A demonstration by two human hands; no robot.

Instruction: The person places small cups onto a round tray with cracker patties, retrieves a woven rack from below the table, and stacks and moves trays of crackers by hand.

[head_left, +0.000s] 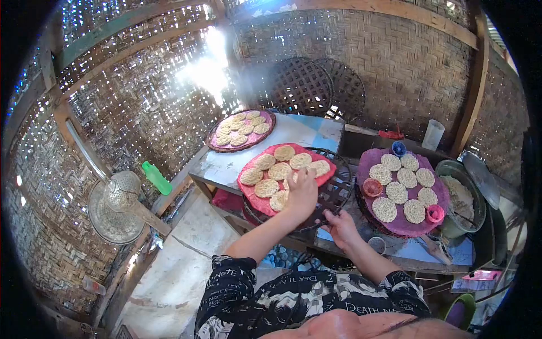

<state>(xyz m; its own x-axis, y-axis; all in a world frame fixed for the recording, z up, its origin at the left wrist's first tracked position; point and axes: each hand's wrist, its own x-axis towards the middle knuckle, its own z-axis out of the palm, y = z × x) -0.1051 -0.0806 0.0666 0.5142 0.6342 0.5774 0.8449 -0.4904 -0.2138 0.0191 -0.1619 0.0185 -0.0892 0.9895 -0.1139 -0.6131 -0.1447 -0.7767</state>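
My left hand [302, 192] reaches over a pink cloth [246, 195] with round pale discs [279, 171] on it, its bent fingers on one disc near the cloth's right part. Under the cloth lies a dark open-weave tray [337, 192], whose right side shows bare. My right hand [341, 229] is at the near right rim of this tray, thumb toward the rim and the fingers partly hidden. To the right, a purple cloth [406, 222] on another round tray carries several discs, a blue cup [398, 148], a red-brown cup [372, 187] and a pink cup [435, 213].
Another disc-covered tray [212, 139] sits at the back left of the white table [296, 131]. A pot [480, 212] of pale dough stands far right, near a brush [437, 250]. Two woven trays [299, 85] lean on the back wall. A green bottle [157, 178] is left.
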